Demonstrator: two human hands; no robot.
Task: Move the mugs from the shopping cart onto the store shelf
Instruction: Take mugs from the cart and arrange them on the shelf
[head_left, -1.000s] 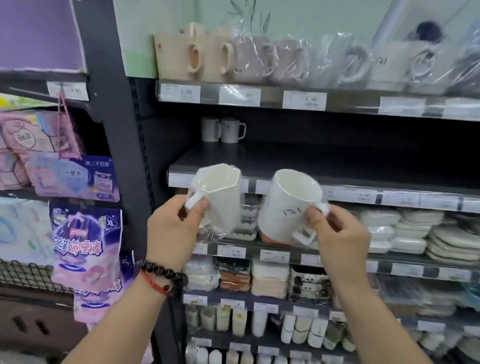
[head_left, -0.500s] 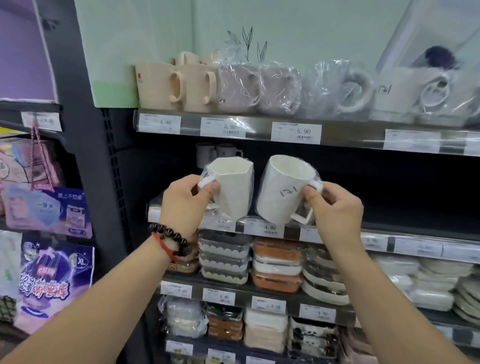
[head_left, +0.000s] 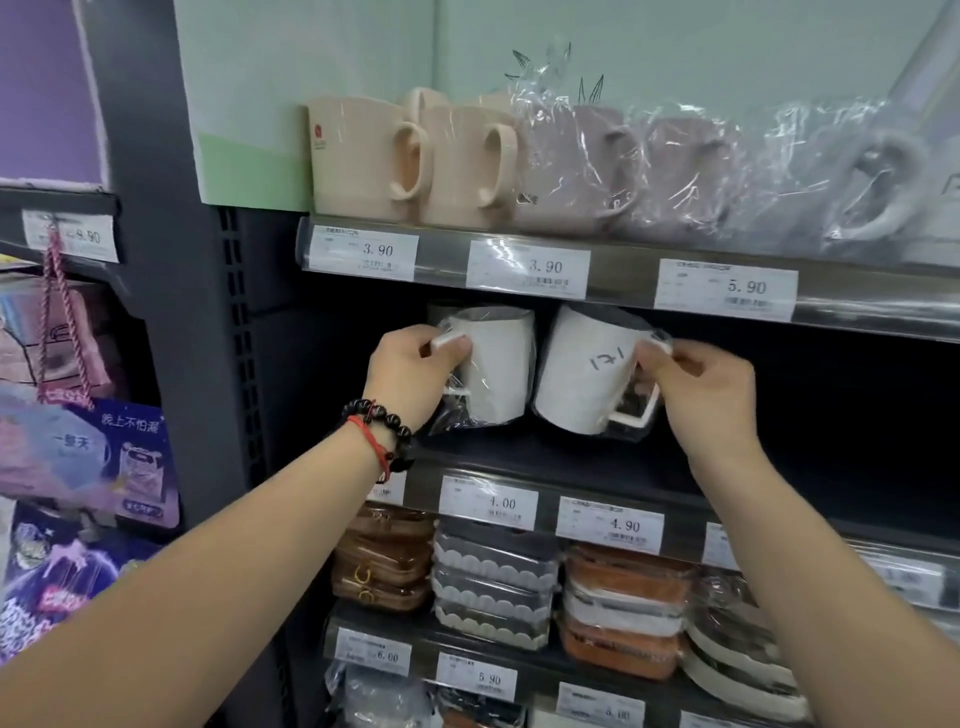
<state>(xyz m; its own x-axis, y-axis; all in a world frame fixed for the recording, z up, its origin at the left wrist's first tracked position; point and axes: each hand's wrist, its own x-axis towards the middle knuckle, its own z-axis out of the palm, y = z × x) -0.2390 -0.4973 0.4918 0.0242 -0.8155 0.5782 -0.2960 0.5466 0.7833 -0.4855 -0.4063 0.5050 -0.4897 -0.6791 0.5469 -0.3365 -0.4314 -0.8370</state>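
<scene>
So both hands are up inside the dark middle shelf (head_left: 519, 457), each with a wrapped white mug. Left hand (head_left: 410, 376) has its grip curled round the handle of the faceted mug (head_left: 498, 364); right hand (head_left: 701, 389) pinches the top of the handle of the round mug (head_left: 587, 374), the one with scribbled marks on its side. Both mugs are in clear film, side by side, nearly touching, the round one tilted left. Whether either base sits on the shelf board — cannot tell, too dark. Upper shelf (head_left: 623, 260) carries beige mugs (head_left: 363, 161) at left and film-wrapped mugs (head_left: 623, 171) further right. Below, stacked lidded dishes (head_left: 493, 587) in plastic wrap. Against the earlier frames: the mugs were held out in front of the shelf edge with openings facing the camera; they have since gone in under the upper shelf and their openings are mostly hidden by its price rail. View has shifted too — upper shelf sits lower in frame. Two small mugs seen at the back earlier are now covered, except a sliver behind the faceted mug. Hanging packets (head_left: 93, 457) at left are cut off by the frame edge; right end of the shelves is blurred.
</scene>
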